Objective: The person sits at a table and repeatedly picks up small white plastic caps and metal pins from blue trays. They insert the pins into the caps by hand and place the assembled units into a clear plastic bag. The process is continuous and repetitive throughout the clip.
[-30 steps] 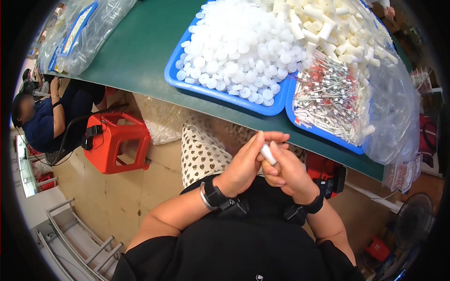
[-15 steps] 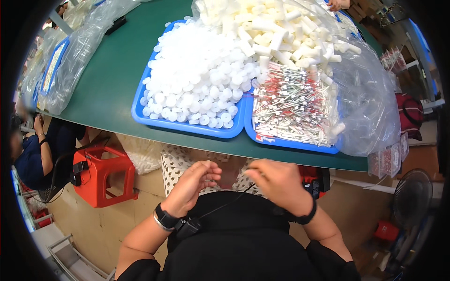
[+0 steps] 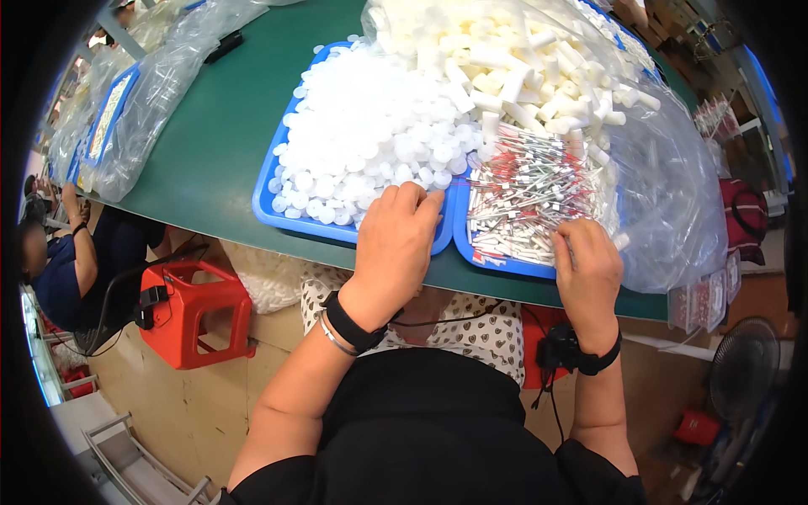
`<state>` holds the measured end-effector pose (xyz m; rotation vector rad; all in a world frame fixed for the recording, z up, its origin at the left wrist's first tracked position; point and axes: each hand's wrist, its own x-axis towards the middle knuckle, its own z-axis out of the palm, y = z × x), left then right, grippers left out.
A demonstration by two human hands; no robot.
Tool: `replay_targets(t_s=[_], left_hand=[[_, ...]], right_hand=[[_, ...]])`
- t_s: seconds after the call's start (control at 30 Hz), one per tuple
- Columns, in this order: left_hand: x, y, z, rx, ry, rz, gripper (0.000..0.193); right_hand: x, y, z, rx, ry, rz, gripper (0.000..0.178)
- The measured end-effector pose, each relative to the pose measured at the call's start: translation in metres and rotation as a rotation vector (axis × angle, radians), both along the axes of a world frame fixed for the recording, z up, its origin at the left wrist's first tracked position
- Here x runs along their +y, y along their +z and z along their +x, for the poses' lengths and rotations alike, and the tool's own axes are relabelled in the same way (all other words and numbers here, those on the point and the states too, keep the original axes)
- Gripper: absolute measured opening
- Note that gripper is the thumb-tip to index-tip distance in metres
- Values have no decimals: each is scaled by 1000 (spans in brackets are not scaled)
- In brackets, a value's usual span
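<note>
My left hand is at the near right corner of a blue tray heaped with small translucent white discs. Its fingers are bent and drawn together, the tips touching the discs; what they hold, if anything, is hidden. Over the near right part of a second blue tray, my right hand has its thumb and fingers curled inward. Nothing between them can be made out. That tray holds thin rods with red and white parts and small white sticks.
Cream-white cylinders lie piled behind the trays, with a clear plastic bag at their right. A green table extends left. A red stool stands lower left, near a seated person. A fan is at right.
Both hands have moved from above my lap up to the trays, the left to the discs and the right to the tray of rods and sticks. The view has shifted slightly.
</note>
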<state>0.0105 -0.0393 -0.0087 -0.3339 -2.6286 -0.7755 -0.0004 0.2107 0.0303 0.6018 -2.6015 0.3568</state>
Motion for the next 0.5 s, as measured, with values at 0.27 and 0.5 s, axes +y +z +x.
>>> replay_targets(t_s=[0.27,0.5], left_hand=[[0,0,-5,118,-62,184,26],[11,13,30,-696,-170,1608,30]], right_hand=[[-4,16,15,-81,53,-196,22],[-23,15,22,-172,185,-286,18]])
